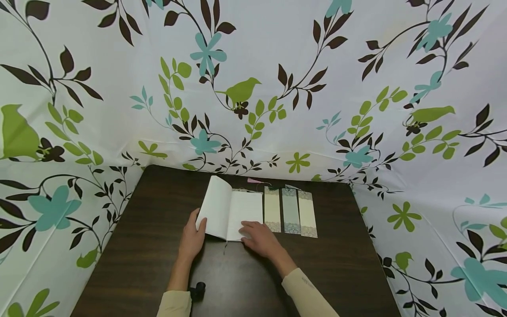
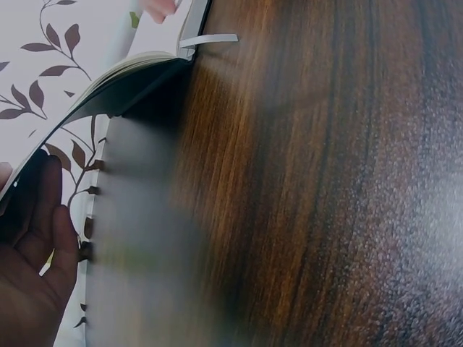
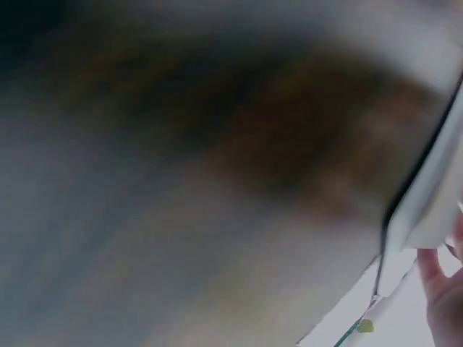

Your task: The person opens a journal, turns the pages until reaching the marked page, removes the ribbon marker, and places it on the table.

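An open notebook (image 1: 245,211) with blank white pages lies at the far side of the table. My left hand (image 1: 192,237) holds its raised left side by the outer edge, thumb on the page and fingers behind the dark cover, as the left wrist view shows. On the lower part of the right page rests my right hand (image 1: 259,237), its fingers loosely extended over the paper. A thin ribbon marker (image 2: 210,40) sticks out from the bottom of the spine.
Right of the notebook lie three patterned bookmarks, one cream (image 1: 272,207), one blue-green (image 1: 291,209) and another cream (image 1: 307,211). A pink tassel (image 1: 254,181) shows behind the notebook. The dark wooden table (image 1: 130,264) meets a leaf-and-bird printed cloth (image 1: 253,26) around it.
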`<state>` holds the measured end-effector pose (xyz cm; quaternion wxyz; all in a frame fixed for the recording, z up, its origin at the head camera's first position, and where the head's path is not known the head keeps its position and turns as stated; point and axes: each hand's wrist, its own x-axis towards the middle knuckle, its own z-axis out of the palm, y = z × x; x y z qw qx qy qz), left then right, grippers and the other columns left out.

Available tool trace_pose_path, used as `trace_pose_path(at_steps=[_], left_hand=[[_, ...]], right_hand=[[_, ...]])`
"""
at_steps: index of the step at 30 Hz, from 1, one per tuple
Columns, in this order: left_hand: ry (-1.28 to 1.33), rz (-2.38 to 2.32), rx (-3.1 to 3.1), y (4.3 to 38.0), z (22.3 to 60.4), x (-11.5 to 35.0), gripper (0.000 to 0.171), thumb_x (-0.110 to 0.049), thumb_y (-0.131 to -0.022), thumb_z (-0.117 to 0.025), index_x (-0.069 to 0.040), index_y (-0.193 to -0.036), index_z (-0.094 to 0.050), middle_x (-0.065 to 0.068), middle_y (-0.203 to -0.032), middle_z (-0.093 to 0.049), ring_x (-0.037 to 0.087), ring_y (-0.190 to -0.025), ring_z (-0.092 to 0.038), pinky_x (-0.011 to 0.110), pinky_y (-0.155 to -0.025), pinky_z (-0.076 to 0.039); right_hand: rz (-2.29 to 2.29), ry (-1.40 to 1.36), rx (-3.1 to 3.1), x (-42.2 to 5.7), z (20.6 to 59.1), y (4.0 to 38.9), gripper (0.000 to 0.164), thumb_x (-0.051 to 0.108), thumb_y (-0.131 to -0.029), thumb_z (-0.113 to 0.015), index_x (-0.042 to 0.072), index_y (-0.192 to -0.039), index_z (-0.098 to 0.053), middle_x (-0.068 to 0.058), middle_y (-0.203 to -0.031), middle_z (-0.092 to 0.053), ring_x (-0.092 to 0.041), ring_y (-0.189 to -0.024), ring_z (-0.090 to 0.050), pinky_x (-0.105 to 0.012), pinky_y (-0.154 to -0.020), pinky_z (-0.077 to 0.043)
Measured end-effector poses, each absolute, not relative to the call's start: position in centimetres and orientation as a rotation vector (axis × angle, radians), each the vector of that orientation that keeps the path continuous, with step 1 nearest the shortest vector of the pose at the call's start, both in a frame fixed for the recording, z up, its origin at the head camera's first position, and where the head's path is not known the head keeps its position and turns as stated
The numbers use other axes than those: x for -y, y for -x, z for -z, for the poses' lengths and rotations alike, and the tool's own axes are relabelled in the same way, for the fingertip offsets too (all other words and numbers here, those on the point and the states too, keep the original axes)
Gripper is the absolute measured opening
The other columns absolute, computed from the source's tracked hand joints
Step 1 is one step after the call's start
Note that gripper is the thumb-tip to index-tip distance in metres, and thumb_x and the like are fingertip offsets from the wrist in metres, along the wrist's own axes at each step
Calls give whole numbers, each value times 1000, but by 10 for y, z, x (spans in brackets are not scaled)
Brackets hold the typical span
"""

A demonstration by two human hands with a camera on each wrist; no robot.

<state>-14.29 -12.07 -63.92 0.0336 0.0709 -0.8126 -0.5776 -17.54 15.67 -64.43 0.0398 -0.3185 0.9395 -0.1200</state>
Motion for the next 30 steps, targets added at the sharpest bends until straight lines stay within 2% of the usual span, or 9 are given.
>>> trace_pose_path(at_steps=[4,9,13,16,22,26,30], left_hand=[[-224,1781,2499,144,638,121,51,-32,-116,-51,-10,-161,-41,21,-148,-65,37,-130,-66,58,-107,-50],[-225,1775,2512,143,638,122,52,-33,-116,-50,-9,-161,-40,21,-150,-63,38,-132,-65,59,-108,-49],[-223,1768,2520,143,638,121,53,-34,-116,-50,-9,-162,-40,22,-150,-63,38,-132,-64,59,-109,-48],[-226,1769,2517,142,638,121,52,-33,-116,-50,-9,-162,-39,22,-149,-63,38,-131,-65,59,-108,-49],[-226,1751,2513,142,638,120,52,-32,-116,-50,-10,-162,-39,20,-147,-65,38,-129,-66,59,-105,-50],[-219,1747,2519,141,637,119,53,-32,-116,-50,-10,-163,-37,21,-147,-64,39,-131,-65,60,-105,-50],[-221,1772,2520,141,636,119,54,-33,-116,-49,-11,-164,-36,20,-151,-61,39,-136,-61,61,-109,-48]], right_hand=[[289,1123,-2980,-163,651,172,22,29,-108,-68,25,-127,-77,2,-148,-68,-20,-132,-66,-53,-106,-54],[197,1159,-3059,-168,659,173,14,25,-106,-71,27,-119,-76,6,-132,-73,-16,-120,-69,-47,-103,-52],[229,1041,-3105,-172,659,174,17,23,-104,-72,28,-121,-75,7,-131,-71,-19,-126,-64,-51,-108,-47],[328,903,-3176,-172,659,175,30,20,-99,-78,27,-128,-72,2,-142,-66,-24,-137,-56,-56,-110,-43],[690,584,-3298,-164,658,177,73,15,-86,-92,19,-149,-57,-12,-162,-50,-35,-148,-48,-63,-112,-40],[924,419,-3292,-152,659,177,89,23,-89,-90,12,-163,-41,-16,-167,-45,-40,-149,-46,-66,-112,-41],[1159,367,-3216,-140,660,175,98,24,-93,-86,3,-169,-28,-18,-164,-49,-43,-144,-52,-68,-110,-44]])
